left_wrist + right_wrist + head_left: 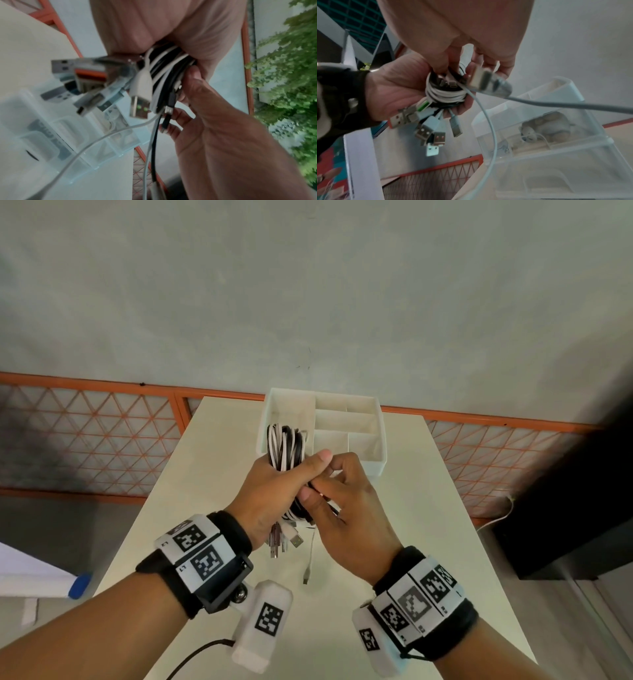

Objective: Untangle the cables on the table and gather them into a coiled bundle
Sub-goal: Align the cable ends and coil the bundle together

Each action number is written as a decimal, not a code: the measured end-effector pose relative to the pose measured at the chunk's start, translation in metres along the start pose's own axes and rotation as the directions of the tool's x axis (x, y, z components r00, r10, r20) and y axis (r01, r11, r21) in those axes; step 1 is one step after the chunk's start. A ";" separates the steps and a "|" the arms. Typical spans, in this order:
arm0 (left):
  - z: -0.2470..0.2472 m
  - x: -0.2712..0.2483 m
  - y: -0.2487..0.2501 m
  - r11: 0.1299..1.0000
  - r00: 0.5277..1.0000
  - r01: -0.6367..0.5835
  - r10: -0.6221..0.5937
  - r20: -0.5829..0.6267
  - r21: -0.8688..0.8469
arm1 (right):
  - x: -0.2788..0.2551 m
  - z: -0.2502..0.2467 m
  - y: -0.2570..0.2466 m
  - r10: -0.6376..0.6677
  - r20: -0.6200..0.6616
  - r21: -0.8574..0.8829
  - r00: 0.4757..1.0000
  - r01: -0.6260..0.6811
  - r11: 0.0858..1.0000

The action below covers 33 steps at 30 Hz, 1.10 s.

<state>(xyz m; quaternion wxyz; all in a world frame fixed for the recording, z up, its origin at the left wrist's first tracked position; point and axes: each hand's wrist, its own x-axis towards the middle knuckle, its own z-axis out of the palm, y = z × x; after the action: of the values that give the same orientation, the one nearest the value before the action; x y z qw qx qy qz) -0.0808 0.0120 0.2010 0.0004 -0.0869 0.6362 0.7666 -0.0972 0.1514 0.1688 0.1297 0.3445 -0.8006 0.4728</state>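
My left hand [294, 474] grips a coiled bundle of black and white cables [286, 448] above the table, thumb across the front. The right hand [322, 491] meets it from the right, and its curled fingers pinch strands at the bundle's lower part. Several USB plugs [284, 539] stick out below the left fist. One thin white cable [311, 553] hangs loose down to the tabletop. In the right wrist view the coil [443, 94] sits in the left palm, with a grey plug [488, 83] by my right fingertips. The left wrist view shows the plugs [140, 86] close up.
A white divided organiser box [375, 440] stands on the cream table [428, 508] just behind my hands. An orange lattice railing [102, 440] runs beyond the table's far edge. A dark object [582, 491] stands off the table at right.
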 end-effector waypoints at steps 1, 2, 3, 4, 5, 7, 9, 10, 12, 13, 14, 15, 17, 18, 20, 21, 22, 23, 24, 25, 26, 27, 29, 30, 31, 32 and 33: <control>-0.001 0.000 0.000 1.000 1.000 -0.010 0.010 -0.015 0.012 | 0.000 -0.003 -0.001 0.023 0.012 0.041 1.000 -0.024 0.999; -0.003 0.001 -0.001 1.000 0.999 -0.016 0.017 -0.034 0.021 | 0.002 -0.008 -0.001 0.068 0.010 0.089 0.998 -0.068 0.994; -0.004 0.002 -0.002 1.000 0.998 -0.014 0.016 -0.053 0.025 | 0.003 -0.012 -0.002 0.127 -0.014 0.138 0.992 -0.124 0.983; -0.006 0.003 -0.002 1.000 0.998 -0.005 0.007 -0.066 0.027 | 0.005 -0.017 -0.002 0.188 -0.047 0.178 0.981 -0.177 0.968; -0.007 0.003 -0.001 0.999 0.998 0.006 -0.003 -0.067 0.034 | 0.008 -0.022 -0.001 0.244 -0.072 0.202 0.967 -0.226 0.953; -0.008 0.001 -0.001 0.996 1.000 0.003 -0.001 -0.022 0.091 | 0.016 -0.028 0.000 0.318 -0.050 0.198 0.947 -0.302 0.932; -0.006 -0.002 -0.001 0.987 0.999 -0.022 0.016 0.042 0.158 | 0.025 -0.029 0.000 0.339 0.019 0.172 0.941 -0.337 0.926; -0.005 -0.003 -0.001 0.983 0.998 -0.031 0.020 0.062 0.178 | 0.028 -0.028 -0.001 0.341 0.034 0.181 0.939 -0.342 0.922; -0.003 -0.005 -0.001 0.977 0.996 -0.047 0.030 0.084 0.208 | 0.030 -0.026 -0.003 0.330 0.014 0.229 0.944 -0.324 0.918; -0.003 -0.006 -0.002 0.974 0.995 -0.058 0.039 0.087 0.220 | 0.030 -0.025 -0.004 0.314 -0.002 0.240 0.949 -0.304 0.922; -0.003 -0.006 -0.002 0.971 0.995 -0.068 0.049 0.086 0.229 | 0.029 -0.025 -0.005 0.292 -0.011 0.240 0.956 -0.281 0.929; -0.004 -0.006 -0.002 0.971 0.995 -0.072 0.054 0.083 0.228 | 0.028 -0.025 -0.006 0.270 -0.008 0.240 0.963 -0.260 0.935; -0.005 -0.006 -0.002 0.974 0.996 -0.071 0.056 0.075 0.214 | 0.027 -0.026 -0.008 0.259 0.012 0.284 0.966 -0.252 0.925; -0.006 -0.006 -0.001 0.974 0.995 -0.072 0.056 0.077 0.216 | 0.027 -0.026 -0.008 0.265 0.016 0.312 0.964 -0.256 0.915; -0.005 -0.006 -0.001 0.970 0.995 -0.082 0.066 0.073 0.231 | 0.028 -0.026 -0.008 0.270 0.008 0.332 0.963 -0.257 0.907; -0.004 -0.006 -0.001 0.968 0.995 -0.087 0.073 0.065 0.237 | 0.028 -0.025 -0.009 0.268 0.000 0.325 0.963 -0.254 0.911; -0.004 -0.006 -0.002 0.967 0.996 -0.087 0.075 0.056 0.240 | 0.028 -0.024 -0.010 0.261 -0.006 0.300 0.965 -0.248 0.921; -0.003 -0.006 -0.003 0.969 0.996 -0.082 0.074 0.040 0.235 | 0.028 -0.023 -0.013 0.257 0.003 0.264 0.966 -0.249 0.932; -0.003 -0.005 -0.004 0.973 0.997 -0.071 0.070 0.013 0.220 | 0.027 -0.022 -0.013 0.264 0.030 0.233 0.964 -0.263 0.936; -0.003 -0.003 -0.003 0.980 0.998 -0.061 0.067 -0.023 0.188 | 0.026 -0.022 -0.013 0.285 0.090 0.215 0.954 -0.298 0.930; -0.003 -0.001 -0.002 0.988 0.996 -0.053 0.063 -0.066 0.142 | 0.024 -0.021 -0.011 0.319 0.174 0.205 0.932 -0.351 0.914; -0.003 0.001 0.001 0.995 0.992 -0.051 0.060 -0.108 0.088 | 0.021 -0.021 -0.009 0.358 0.270 0.199 0.894 -0.415 0.888; -0.005 0.006 0.008 0.997 0.984 -0.073 0.071 -0.164 -0.003 | 0.013 -0.016 -0.006 0.371 0.413 0.139 0.831 -0.461 0.877; -0.006 0.007 0.011 0.995 0.981 -0.092 0.084 -0.176 -0.035 | 0.008 -0.013 -0.002 0.348 0.435 0.097 0.830 -0.428 0.899; -0.008 0.009 0.014 0.993 0.979 -0.103 0.090 -0.186 -0.062 | 0.005 -0.011 0.002 0.337 0.419 0.063 0.843 -0.397 0.916; -0.010 0.011 0.017 0.990 0.978 -0.109 0.091 -0.190 -0.089 | 0.004 -0.011 0.004 0.346 0.386 0.051 0.855 -0.394 0.918; -0.014 0.013 0.019 0.987 0.978 -0.111 0.088 -0.188 -0.116 | 0.003 -0.012 0.006 0.371 0.354 0.079 0.859 -0.423 0.903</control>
<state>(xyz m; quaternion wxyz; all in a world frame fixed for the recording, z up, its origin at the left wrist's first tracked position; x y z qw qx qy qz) -0.0934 -0.0061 0.2154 -0.1019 -0.1246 0.5874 0.7931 -0.1053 0.1621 0.1729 -0.1336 0.2551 -0.8256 0.4853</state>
